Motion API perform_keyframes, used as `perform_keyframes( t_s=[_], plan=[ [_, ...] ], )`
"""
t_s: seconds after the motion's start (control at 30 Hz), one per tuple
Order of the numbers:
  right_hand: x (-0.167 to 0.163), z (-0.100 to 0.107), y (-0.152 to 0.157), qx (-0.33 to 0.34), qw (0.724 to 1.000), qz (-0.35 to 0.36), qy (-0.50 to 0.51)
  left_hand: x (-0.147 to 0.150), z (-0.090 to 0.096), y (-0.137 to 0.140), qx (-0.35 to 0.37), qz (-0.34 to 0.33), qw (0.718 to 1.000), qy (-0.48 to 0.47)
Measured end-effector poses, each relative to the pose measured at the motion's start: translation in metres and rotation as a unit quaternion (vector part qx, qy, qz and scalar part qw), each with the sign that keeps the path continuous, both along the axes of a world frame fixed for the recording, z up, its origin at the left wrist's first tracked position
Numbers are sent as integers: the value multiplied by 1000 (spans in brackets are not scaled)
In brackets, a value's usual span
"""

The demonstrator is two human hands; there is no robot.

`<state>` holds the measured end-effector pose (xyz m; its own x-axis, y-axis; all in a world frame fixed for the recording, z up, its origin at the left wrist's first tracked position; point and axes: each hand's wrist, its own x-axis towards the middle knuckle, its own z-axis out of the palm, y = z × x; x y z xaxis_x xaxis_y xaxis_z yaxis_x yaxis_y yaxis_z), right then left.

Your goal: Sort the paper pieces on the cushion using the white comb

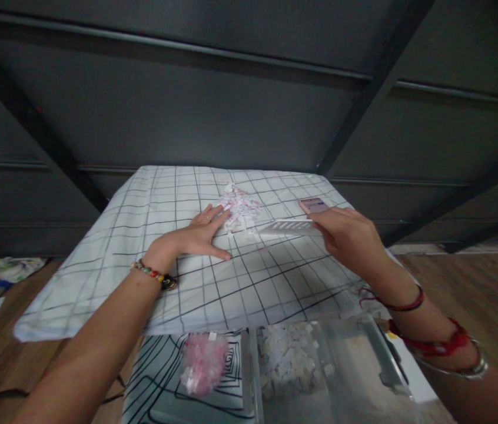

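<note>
White paper bits, some w/ pink, lie in a loose pile (241, 209) mid-cloth, toward the far side. L hand (202, 234) rests at the pile's left edge, fingers spread and thumb well apart, gripping nothing; prob. palm-down to steady the cloth or keep bits from straying. R hand (350, 241) is clamped on one end of a white slotted plate (288, 227), thumb and fingers together on it, prob. held by the end so the long side stays free; its far tip is just beside the pile (can't tell if it touches). A phone (314, 204) sits behind the R hand, partly hidden, prob. put there to be within sight.

Surface: white cloth (240, 288) w/ black grid lines, a bit wrinkled. Below its near edge, a clear box (377, 353) w/ more pale bits (291, 356) inside, and a pink bundle (205, 362) to its left on patterned fabric (160, 368), all prob. kept in easy reach. Room: dark panelled wall (200, 106) behind, brownish wood-look floor (452, 282) at the sides
</note>
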<state>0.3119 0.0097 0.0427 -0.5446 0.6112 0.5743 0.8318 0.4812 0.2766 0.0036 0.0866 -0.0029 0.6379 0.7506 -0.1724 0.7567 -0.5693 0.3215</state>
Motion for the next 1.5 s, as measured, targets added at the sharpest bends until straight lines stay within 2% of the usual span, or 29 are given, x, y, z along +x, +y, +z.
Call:
perform_keyframes(
  t_s=[0.2,0.5,0.7,0.87,0.97,1.1,1.2,1.3,1.5],
  plan=[
    [-7,-10,-2,27,999,-31,11,2,3,-1,4,8,1000,9],
    [-4,-13,-20,19,997,69,38,1,2,-1,-3,4,1000,-5],
    [-11,-13,-10,-3,997,52,51,-1,0,0,-11,-2,1000,-13],
    [-8,-7,-12,-31,995,76,60,-1,-1,0,-13,0,1000,-20],
    [-13,1,-10,-13,997,58,53,-1,0,0,-10,-2,1000,-15],
    [-30,5,3,13,1000,16,-5,-1,0,0,-11,5,1000,-3],
    [-35,2,10,30,999,18,-30,-1,0,0,-12,3,1000,-2],
    [-31,1,8,16,999,16,-38,-1,-1,0,-8,-2,1000,-11],
    [-38,7,5,29,998,5,-52,0,-1,1,-12,-2,1000,-7]
  ],
)
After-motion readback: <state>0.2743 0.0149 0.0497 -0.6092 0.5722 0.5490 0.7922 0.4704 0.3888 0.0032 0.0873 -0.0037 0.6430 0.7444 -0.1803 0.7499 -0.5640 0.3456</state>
